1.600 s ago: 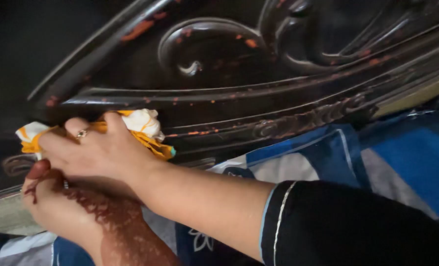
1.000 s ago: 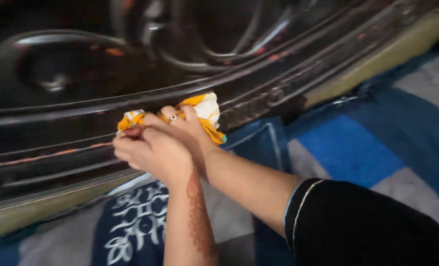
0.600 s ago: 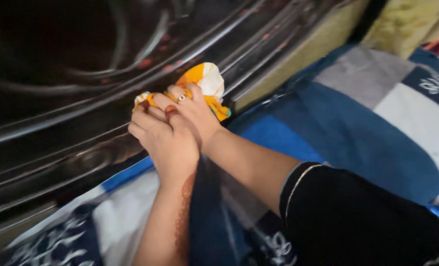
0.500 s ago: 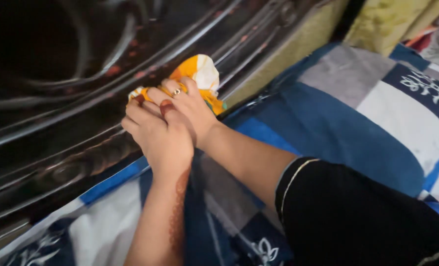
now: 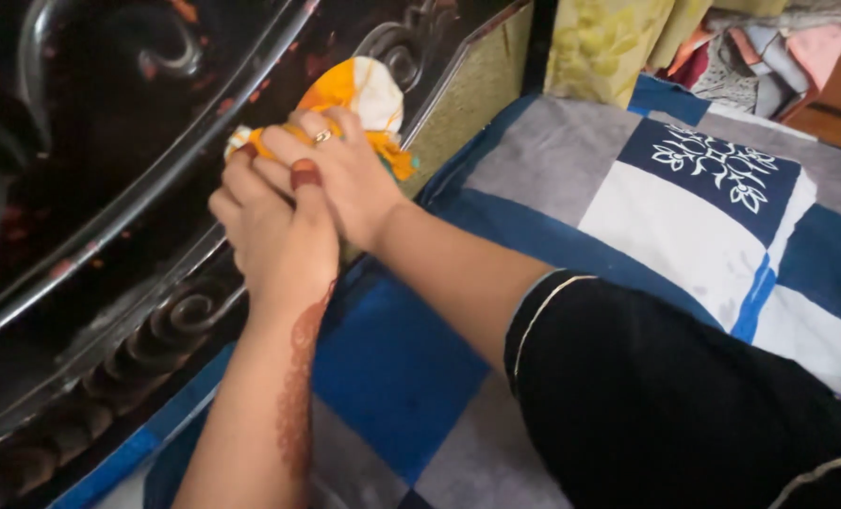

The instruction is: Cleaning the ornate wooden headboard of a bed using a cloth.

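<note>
Filling the left side of the view is one large dark carved headboard (image 5: pixel 90 217), with scroll shapes, raised curved ridges and small orange spots where the finish is worn. Beside it lies one patchwork bedcover (image 5: pixel 684 226) with blue, grey and white squares, and one square shows a white flower pattern. One yellow-green curtain (image 5: pixel 604 42) hangs at the top, and a heap of folded clothes (image 5: pixel 769 52) sits in the top right corner; their number I cannot tell.

Two hands work together at the headboard. The right hand (image 5: pixel 345 174), in a black sleeve (image 5: pixel 666 405) with a thin pale edge, presses one orange and white cloth (image 5: pixel 359 94) against a carved ridge; its fingers (image 5: pixel 293 141) are curled over the cloth and one ring is on a finger. The left hand (image 5: pixel 274 231), with one dark red henna line along the forearm, lies just beside and partly over the right, its fingers bent and touching the cloth edge.
</note>
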